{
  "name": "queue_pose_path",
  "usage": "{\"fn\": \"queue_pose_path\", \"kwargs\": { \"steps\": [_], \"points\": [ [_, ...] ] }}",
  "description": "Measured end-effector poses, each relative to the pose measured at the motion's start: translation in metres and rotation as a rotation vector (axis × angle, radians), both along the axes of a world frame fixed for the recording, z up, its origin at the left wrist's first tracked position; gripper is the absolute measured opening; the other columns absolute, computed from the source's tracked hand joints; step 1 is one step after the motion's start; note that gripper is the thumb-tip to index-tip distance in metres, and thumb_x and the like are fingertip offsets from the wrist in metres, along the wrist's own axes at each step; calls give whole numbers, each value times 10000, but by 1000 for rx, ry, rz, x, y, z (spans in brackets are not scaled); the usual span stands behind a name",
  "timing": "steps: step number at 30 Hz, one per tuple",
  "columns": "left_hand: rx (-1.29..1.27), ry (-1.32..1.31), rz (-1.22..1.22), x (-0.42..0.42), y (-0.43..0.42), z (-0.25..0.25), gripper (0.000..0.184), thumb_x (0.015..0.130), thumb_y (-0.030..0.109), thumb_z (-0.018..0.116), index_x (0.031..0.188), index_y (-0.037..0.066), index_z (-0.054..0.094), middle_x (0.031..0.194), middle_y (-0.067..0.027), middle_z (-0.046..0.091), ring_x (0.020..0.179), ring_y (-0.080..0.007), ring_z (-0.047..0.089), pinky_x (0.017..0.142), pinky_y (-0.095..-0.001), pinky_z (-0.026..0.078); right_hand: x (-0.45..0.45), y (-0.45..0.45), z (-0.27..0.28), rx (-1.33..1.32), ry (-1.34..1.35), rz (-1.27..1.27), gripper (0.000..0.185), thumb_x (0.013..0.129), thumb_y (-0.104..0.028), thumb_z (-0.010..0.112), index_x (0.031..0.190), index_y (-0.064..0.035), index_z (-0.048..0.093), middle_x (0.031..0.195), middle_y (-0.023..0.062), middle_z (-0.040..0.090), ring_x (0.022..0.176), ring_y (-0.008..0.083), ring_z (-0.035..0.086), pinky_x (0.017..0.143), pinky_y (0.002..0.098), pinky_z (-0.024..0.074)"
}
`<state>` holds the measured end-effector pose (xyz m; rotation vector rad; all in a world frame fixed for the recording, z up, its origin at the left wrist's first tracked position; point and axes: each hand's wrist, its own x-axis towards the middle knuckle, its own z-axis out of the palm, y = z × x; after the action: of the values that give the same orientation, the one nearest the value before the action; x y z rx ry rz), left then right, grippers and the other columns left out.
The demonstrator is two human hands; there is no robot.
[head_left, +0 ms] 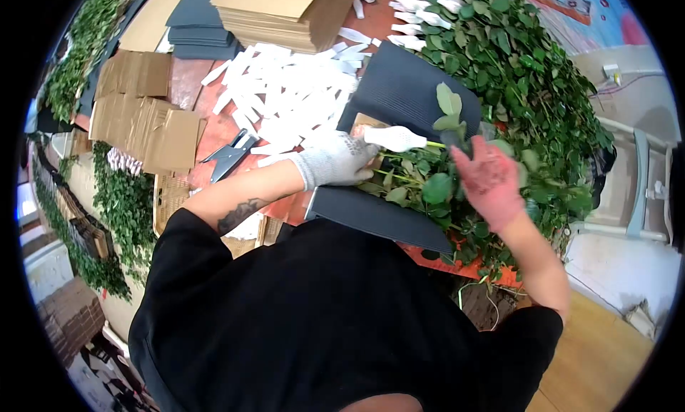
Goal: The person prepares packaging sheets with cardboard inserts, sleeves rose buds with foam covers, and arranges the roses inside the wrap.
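My left hand [335,160], in a pale grey glove, is closed at the left end of a bundle of leafy stems [410,180]; what its fingers grip is hidden. Just beyond its fingertips is a flower in a white net sleeve [394,138], lying crosswise over the bundle. My right hand [491,182], in a reddish-pink glove, has its fingers around the leafy stem of that flower, though leaves partly cover the grip. Dark corrugated sheet [403,87] shows behind the bundle, and another dark flap [378,216] lies nearer my body. A small brown cardboard piece [365,122] sits by my left fingers.
White net sleeves [289,91] are heaped beyond my left arm, near a stapler [232,155]. Stacked brown cardboard [278,12] and dark sheets [202,23] stand at the back. Leafy stems [531,77] with netted heads [421,16] cover the right side. A folding chair [635,176] is farther right.
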<state>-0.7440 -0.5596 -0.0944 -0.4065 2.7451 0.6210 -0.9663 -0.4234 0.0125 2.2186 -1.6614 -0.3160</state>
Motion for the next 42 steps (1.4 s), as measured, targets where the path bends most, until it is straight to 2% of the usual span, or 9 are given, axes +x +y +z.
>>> {"fn": "queue_pose_path", "kwargs": {
  "steps": [3,8,10,19,24,30,31,38,42],
  "points": [
    [-76,279,95,6,9,-14,551,851,392,535,1250,17,477,1067,-164,583,729,-316,636,666,-422,507,13,-12,-45,143,-78,-126,351,767,-119,564,1111,-176,602,905,86,556,741,218,590,595,313,484],
    [34,88,101,2,8,1,549,817,381,561,1219,12,498,1086,-172,582,862,-317,628,747,-413,512,19,-5,-89,148,17,-123,335,825,-136,498,1147,-103,580,987,144,577,738,225,606,636,332,495],
    [-9,190,104,5,8,-8,544,818,382,559,1216,15,511,1088,-160,587,867,-308,629,740,-404,515,43,-10,-42,179,-88,-134,358,838,-147,485,1187,-96,548,1048,166,587,762,231,621,634,329,492],
    [-24,243,140,8,9,-17,463,806,376,562,1133,48,574,1053,-111,618,805,-286,639,722,-412,514,42,-51,-108,58,-184,51,329,796,-152,549,1125,-129,557,934,74,611,757,221,616,608,313,485],
    [-64,198,89,10,11,-12,523,851,356,532,1271,49,468,1331,-195,431,760,-315,647,692,-415,524,25,-52,-137,-48,-275,50,372,717,-227,664,1073,-135,606,1012,56,609,842,212,616,669,345,496],
    [-70,165,72,10,13,-8,508,856,355,531,1256,49,464,1371,-194,390,762,-311,655,683,-420,528,27,-55,-155,2,-324,-13,379,676,-203,683,1046,-166,607,1037,64,603,898,228,606,700,369,490],
    [-70,161,65,11,14,-11,508,856,355,531,1256,49,464,1371,-194,390,762,-311,655,683,-420,528,26,-59,-161,-52,-353,27,158,834,-229,554,961,-188,639,937,50,632,800,219,627,657,365,492],
    [-62,177,106,11,15,-2,489,838,352,559,1197,26,499,1348,-179,419,768,-315,649,670,-405,525,24,-61,-168,-114,-312,17,161,856,-263,539,918,-163,650,856,65,643,802,252,624,744,398,467],
    [-4,102,106,7,12,-6,500,859,366,536,1225,33,466,1408,-194,352,858,-319,649,719,-405,525,29,-58,-162,-1,-322,-19,336,708,-177,628,1041,-149,593,950,87,606,784,252,615,663,382,490]
  ]
}}
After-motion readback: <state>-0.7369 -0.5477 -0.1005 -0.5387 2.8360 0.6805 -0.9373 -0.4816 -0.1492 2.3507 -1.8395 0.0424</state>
